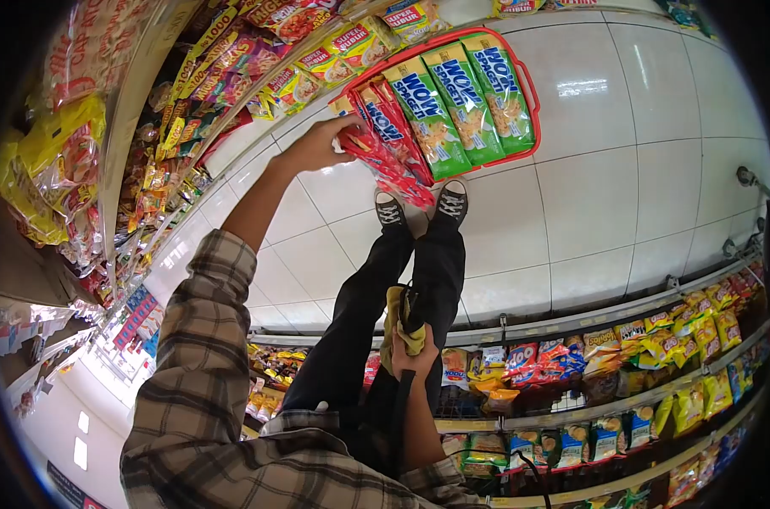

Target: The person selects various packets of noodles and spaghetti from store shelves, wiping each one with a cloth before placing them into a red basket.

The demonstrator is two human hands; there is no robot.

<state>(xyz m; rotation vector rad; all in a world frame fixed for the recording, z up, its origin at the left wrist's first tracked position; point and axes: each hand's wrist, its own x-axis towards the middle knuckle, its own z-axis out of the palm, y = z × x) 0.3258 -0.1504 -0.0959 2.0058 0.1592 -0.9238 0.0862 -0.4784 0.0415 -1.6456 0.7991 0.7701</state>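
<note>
My left hand (321,146) reaches out to the red basket (533,106) on the floor, its fingers closed on a red packet (385,170) at the basket's near left side. Inside the basket, green spaghetti packets (461,102) stand side by side, with red spaghetti packets (383,119) to their left. Lower down, in front of my legs, my right hand (415,352) is closed around a yellowish cloth (395,327) and a dark strap.
Shelves of noodle packets (351,42) curve along the upper left. Snack shelves (538,360) run along the lower right. My shoes (451,200) stand on the tiled floor (588,195) just below the basket.
</note>
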